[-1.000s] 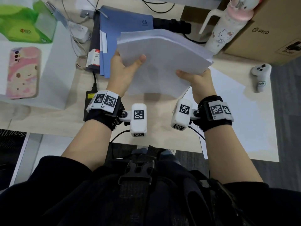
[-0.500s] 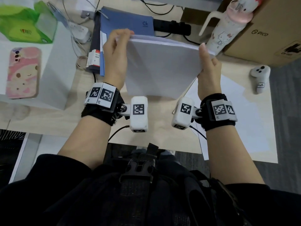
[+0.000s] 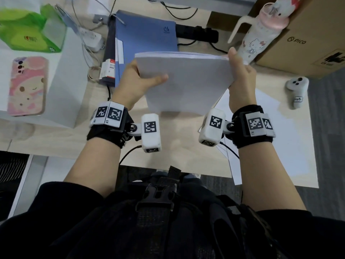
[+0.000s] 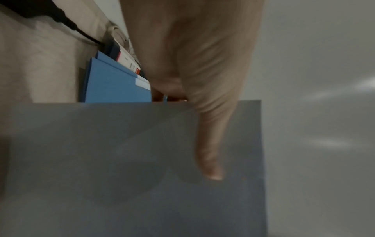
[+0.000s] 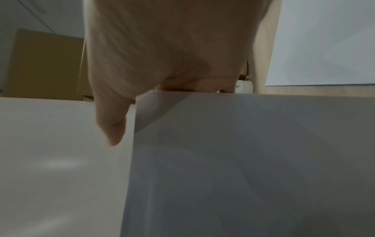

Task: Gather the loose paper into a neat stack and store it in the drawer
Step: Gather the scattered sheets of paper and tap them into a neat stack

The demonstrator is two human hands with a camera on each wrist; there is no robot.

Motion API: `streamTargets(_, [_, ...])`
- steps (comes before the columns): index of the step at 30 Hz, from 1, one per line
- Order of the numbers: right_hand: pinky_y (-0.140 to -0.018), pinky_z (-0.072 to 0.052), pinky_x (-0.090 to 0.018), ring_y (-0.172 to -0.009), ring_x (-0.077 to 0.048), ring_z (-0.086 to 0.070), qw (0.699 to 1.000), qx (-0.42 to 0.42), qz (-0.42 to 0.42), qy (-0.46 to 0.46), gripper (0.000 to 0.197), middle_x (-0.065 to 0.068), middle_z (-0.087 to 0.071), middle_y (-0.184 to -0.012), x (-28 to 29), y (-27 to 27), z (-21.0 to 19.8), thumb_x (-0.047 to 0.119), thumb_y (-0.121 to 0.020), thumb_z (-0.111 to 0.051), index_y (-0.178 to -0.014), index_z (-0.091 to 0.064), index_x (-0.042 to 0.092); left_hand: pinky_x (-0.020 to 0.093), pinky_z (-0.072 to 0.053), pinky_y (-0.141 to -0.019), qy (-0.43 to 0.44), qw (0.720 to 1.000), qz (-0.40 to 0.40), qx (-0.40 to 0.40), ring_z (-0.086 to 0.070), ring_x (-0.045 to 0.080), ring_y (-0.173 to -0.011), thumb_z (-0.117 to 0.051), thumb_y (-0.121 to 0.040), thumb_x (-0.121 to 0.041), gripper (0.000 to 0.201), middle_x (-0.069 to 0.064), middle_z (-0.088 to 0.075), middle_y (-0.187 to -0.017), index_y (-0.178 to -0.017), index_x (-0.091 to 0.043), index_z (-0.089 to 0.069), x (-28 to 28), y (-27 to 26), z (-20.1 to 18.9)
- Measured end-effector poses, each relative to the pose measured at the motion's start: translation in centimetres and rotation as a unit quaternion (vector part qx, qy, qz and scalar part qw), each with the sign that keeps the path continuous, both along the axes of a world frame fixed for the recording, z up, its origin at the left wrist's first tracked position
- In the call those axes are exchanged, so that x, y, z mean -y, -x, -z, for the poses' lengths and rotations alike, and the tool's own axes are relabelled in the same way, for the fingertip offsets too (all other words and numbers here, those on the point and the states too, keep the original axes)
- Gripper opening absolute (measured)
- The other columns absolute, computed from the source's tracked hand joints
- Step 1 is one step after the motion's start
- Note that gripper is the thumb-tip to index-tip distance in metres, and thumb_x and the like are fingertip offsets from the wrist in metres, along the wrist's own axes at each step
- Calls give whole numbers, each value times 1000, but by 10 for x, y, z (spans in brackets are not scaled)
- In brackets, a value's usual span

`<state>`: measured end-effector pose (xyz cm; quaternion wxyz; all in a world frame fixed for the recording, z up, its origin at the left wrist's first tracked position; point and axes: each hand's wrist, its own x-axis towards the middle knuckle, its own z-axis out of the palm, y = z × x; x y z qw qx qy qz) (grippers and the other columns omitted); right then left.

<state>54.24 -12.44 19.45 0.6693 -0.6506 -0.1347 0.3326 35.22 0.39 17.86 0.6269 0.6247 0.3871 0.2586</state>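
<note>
A stack of white paper (image 3: pixel 186 81) hangs above the desk between both hands, its edges lined up and its far edge raised. My left hand (image 3: pixel 141 79) grips the stack's left side, thumb lying across the top sheet and fingers hidden beneath. The left wrist view shows that thumb (image 4: pixel 211 144) flat on the paper (image 4: pixel 121 160). My right hand (image 3: pixel 240 75) holds the right edge, thumb pointing up along it toward the far corner. In the right wrist view the fingers (image 5: pixel 192 85) curl over the paper's (image 5: pixel 243 160) edge. More loose sheets (image 3: pixel 270 137) lie on the desk at the right. No drawer is in view.
Behind the stack lies a blue folder (image 3: pixel 145 34) with cables around it. A pink phone (image 3: pixel 26 85) and a green tissue pack (image 3: pixel 28 28) sit at the left. A cartoon-print bottle (image 3: pixel 261 30), a cardboard box (image 3: pixel 308 34) and a white controller (image 3: pixel 296 92) stand at the right.
The fanned sheets were squared into one stack. My left hand slid down from the far corner and laid its thumb across the top sheet; my right hand stays at the right edge.
</note>
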Motion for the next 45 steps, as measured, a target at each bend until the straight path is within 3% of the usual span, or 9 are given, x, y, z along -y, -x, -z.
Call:
streamTargets(3, [-85, -55, -32, -86, -15, -68, 996, 67, -64, 11, 24, -3, -71, -89, 6, 5, 9, 24, -67, -78, -86, -67, 15, 18, -50, -76, 25, 999, -22, -25, -66, -5, -75, -73, -76, -5, 21, -19, -70, -78, -92, -16, -66, 6, -3, 15])
streamTargets(8, [-82, -55, -35, -83, -16, -67, 993, 92, -79, 2, 28, -1, -74, -85, 12, 6, 22, 4, -62, -80, -87, -70, 13, 19, -52, -72, 0, 997, -71, 15, -65, -3, -72, -73, -77, -6, 20, -15, -70, -78, -84, -22, -62, 8, -7, 13])
streamTargets(17, [-74, -53, -19, -78, -5, -67, 992, 63, -103, 33, 33, 0, -68, -89, 29, 14, 34, -10, -71, -72, -88, -65, 18, 13, -51, -67, 48, 998, -26, 15, -66, -6, -69, -68, -74, 9, 37, -21, -71, -66, -68, -27, -72, 14, 3, 29])
streamTargets(22, [-76, -52, -15, -79, 4, -65, 994, 49, -89, 38, 31, 5, -66, -93, 30, 22, 52, -4, -80, -67, -89, -62, 24, 8, -50, -66, 78, 996, -38, -11, -62, -13, -67, -67, -80, -1, 24, -23, -69, -66, -82, -24, -60, 26, 2, 44])
streamTargets(27, [-85, -54, -28, -83, -7, -68, 997, 47, -53, 31, 17, 11, -73, -82, 42, 13, 55, 4, -81, -69, -83, -69, 21, 13, -51, -73, 27, 998, -58, -11, -63, -12, -68, -70, -81, -10, 13, -15, -67, -80, -81, -20, -63, 33, -18, 37])
streamTargets(30, [-76, -56, -29, -78, -13, -70, 999, -5, -13, 29, 8, 7, -74, -76, 60, 6, 58, 6, -79, -71, -84, -70, 12, 18, -53, -78, 23, 1000, -17, -4, -66, -4, -74, -69, -82, -11, 7, -19, -70, -73, -88, -15, -67, 42, -34, 38])
streamTargets(34, [-64, -55, -25, -71, -14, -70, 995, -74, 1, 68, 13, 4, -75, -75, 96, -3, 71, 1, -80, -68, -92, -68, 5, 32, -53, -92, 61, 998, 13, -19, -67, 14, -92, -69, -82, -15, 24, 3, -70, -97, -103, -4, -66, 59, -55, 51])
streamTargets(39, [-65, -60, -31, -69, -15, -71, 981, -146, 33, 123, 8, 3, -75, -75, 147, -17, 90, 3, -82, -67, -88, -68, 8, 22, -52, -86, 84, 994, 59, -41, -66, 5, -85, -69, -82, -10, 19, 3, -67, -103, -99, -16, -63, 90, -94, 65])
streamTargets(45, [-58, -55, -25, -56, -12, -66, 955, -170, 188, 155, 9, 2, -70, -64, 209, -39, 110, 1, -84, -64, -77, -64, 6, 30, -49, -87, 83, 983, 139, -85, -59, 16, -94, -53, -93, -14, 16, 6, -63, -106, -109, -11, -55, 139, -156, 89])
